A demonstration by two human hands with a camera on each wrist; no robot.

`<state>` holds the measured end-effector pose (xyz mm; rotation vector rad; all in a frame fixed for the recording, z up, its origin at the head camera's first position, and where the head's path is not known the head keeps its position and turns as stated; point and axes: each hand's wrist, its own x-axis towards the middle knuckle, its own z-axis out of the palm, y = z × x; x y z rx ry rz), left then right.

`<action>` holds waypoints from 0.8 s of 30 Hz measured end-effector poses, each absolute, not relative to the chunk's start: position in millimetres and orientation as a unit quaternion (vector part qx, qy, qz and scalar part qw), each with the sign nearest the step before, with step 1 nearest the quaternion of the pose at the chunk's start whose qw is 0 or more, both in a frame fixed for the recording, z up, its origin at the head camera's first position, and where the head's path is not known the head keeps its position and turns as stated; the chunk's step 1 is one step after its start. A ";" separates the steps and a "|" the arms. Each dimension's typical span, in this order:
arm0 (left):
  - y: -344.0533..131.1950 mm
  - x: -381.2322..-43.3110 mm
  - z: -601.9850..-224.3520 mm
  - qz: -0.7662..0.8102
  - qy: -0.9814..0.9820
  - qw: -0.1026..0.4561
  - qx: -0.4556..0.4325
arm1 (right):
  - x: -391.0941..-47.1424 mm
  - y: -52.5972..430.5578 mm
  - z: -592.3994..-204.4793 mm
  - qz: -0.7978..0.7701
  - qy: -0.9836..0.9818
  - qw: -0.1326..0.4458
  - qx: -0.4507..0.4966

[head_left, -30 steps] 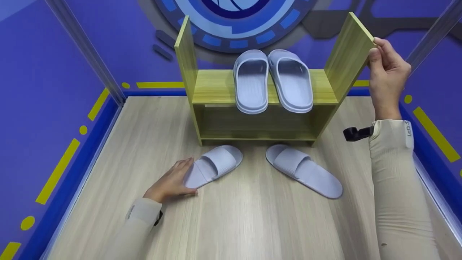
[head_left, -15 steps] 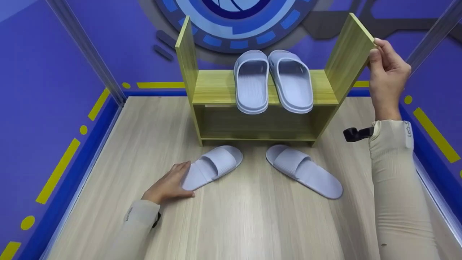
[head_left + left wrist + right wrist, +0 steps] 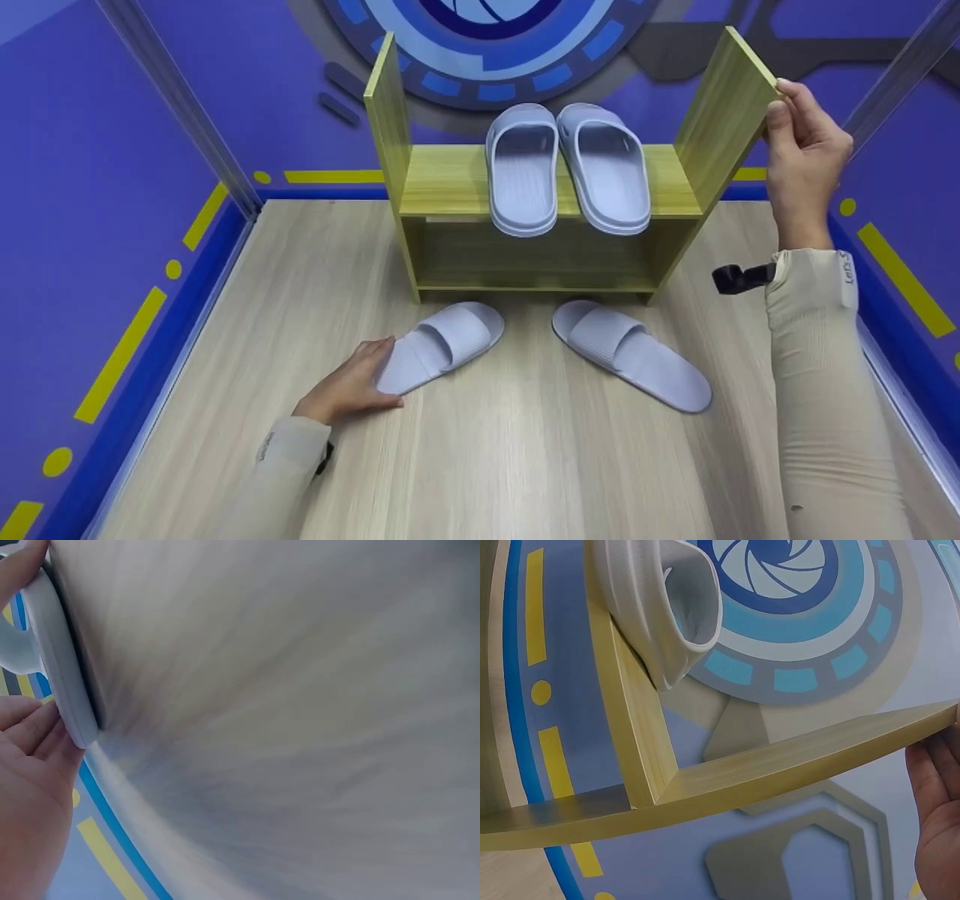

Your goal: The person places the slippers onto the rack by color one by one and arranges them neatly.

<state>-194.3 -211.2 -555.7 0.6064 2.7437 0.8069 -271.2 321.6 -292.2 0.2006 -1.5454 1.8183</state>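
Observation:
My left hand [image 3: 352,384] lies around the heel end of a light grey slide slipper [image 3: 469,330] on the floor, thumb along one edge of the sole and fingers at the other. In the left wrist view, the fingertips [image 3: 46,716] touch that slipper's heel. Its matching slide slipper [image 3: 637,356] lies apart to the right, toe angled toward the rack. My right hand [image 3: 810,154] pinches the upper front edge of the right side panel of a wooden shoe rack [image 3: 442,180]. In the right wrist view, the fingers [image 3: 928,772] sit under the panel's edge.
Two grey clog-style slippers, the left one [image 3: 523,176] and the right one [image 3: 609,176], stand side by side on the upper shelf, heels overhanging its front. Blue patterned walls [image 3: 75,187] enclose the wood-look floor [image 3: 480,472] on the left, right and back.
My left hand has slid slightly down and left along the slipper, showing more of its heel. The slippers, rack and right hand look almost unchanged.

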 end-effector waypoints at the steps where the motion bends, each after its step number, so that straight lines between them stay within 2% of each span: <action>1: -211.5 -194.2 -556.1 0.275 0.933 0.110 0.204 | -271.4 321.7 -292.3 0.708 -0.600 0.364 0.078; 16: -215.2 -196.3 -557.7 0.295 0.923 0.050 0.244 | -271.0 321.5 -291.3 0.705 -0.607 0.361 0.073; 24: -215.0 -196.2 -557.5 0.298 0.922 0.050 0.243 | -270.5 321.1 -291.4 0.705 -0.605 0.362 0.071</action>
